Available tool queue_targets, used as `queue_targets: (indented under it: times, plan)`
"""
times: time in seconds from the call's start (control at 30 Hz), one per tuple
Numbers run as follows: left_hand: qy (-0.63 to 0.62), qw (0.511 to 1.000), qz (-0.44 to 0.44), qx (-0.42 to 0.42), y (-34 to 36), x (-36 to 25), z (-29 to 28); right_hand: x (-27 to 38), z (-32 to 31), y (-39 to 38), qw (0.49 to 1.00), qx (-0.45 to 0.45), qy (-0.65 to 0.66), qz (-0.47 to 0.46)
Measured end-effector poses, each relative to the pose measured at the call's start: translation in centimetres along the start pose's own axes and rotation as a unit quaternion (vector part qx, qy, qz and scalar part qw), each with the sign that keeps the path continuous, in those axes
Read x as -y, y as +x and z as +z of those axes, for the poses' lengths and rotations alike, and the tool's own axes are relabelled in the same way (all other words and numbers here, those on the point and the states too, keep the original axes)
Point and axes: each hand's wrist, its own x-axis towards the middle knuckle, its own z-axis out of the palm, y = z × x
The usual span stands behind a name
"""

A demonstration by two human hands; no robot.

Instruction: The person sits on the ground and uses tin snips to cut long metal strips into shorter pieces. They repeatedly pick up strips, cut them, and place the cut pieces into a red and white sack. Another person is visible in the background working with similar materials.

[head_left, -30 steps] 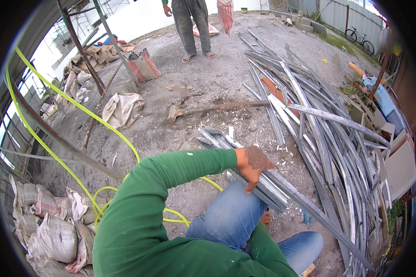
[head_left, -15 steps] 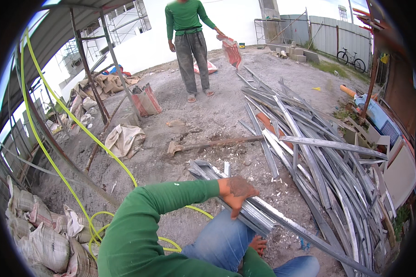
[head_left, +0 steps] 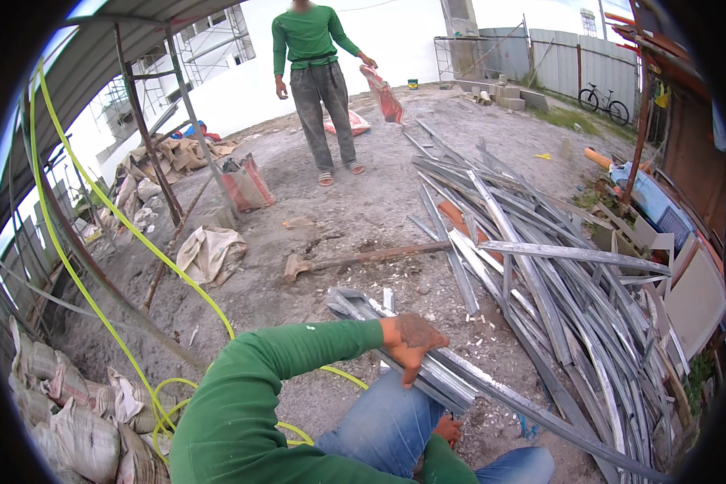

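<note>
A bundle of grey metal channels (head_left: 450,382) lies across my bent knee in blue jeans. From above, my left hand (head_left: 412,342) wraps round it, thumb and fingers closed on the metal. One longer channel (head_left: 532,400) runs from beneath that hand toward the lower right. Low beside the knee, just under the channels' near ends, is my right hand (head_left: 446,431), its fingers curled. Something small and dark shows at its fingertips, too hidden to name. My leg and sleeve cover part of this hand.
A large heap of metal channels (head_left: 557,282) spreads on the right. Ahead lies a rusty long-handled tool (head_left: 371,258). Filled sacks (head_left: 81,431) and a yellow-green hose (head_left: 137,230) are on the left. A co-worker (head_left: 315,73) stands ahead, holding a red-and-white sack (head_left: 381,95).
The whole view has shifted slightly. My left hand keeps its hold on the channels. My right hand's fingers are more curled, and a dark thing shows at them.
</note>
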Motion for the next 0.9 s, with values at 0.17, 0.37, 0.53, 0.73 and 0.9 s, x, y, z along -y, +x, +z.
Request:
queue_targets:
  times: [0.17, 0.37, 0.53, 0.73, 0.9]
  plan:
    - [0.01, 1.0, 0.013, -0.005, 0.8, -0.4, -0.8, -0.4, 0.3, 1.8, 0.999, 0.017, -0.038, -0.025]
    - [-0.003, 1.0, 0.003, 0.007, 0.0, -0.8, -1.1, -0.7, 1.6, 1.9, 1.0, 0.006, 0.009, 0.004]
    - [-0.002, 0.999, 0.026, -0.037, 0.1, -0.3, -0.3, -0.9, 1.4, 1.8, 0.999, 0.002, 0.051, 0.0]
    - [-0.011, 1.0, 0.0, -0.009, -0.4, 0.1, 0.2, -0.2, -1.0, 0.2, 0.995, 0.095, 0.002, -0.034]
    - [0.004, 1.0, 0.014, -0.028, 0.1, -0.4, -0.4, -1.3, 1.6, 2.2, 0.992, 0.018, 0.12, 0.029]
